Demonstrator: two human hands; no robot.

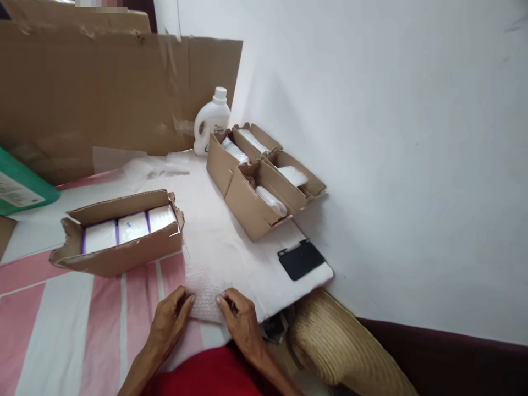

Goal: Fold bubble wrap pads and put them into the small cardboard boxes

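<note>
My left hand (169, 322) and my right hand (241, 319) press on either side of a small bundle wrapped in bubble wrap (204, 297) at the near edge of the table. Fingers of both hands curl onto the wrap. What is inside the wrap is hidden. A long sheet of bubble wrap (218, 231) runs away from the bundle across the table. An open cardboard box (119, 242) with three white packs in it lies just beyond my left hand.
A group of open cardboard boxes (264, 181) with wrapped items stands at the right by the white wall. A white jug (212, 121), a large cardboard sheet (103, 88), a green container (20, 187), a black flat object (301, 259) and a straw hat (342, 346) surround the pink-striped table (61, 319).
</note>
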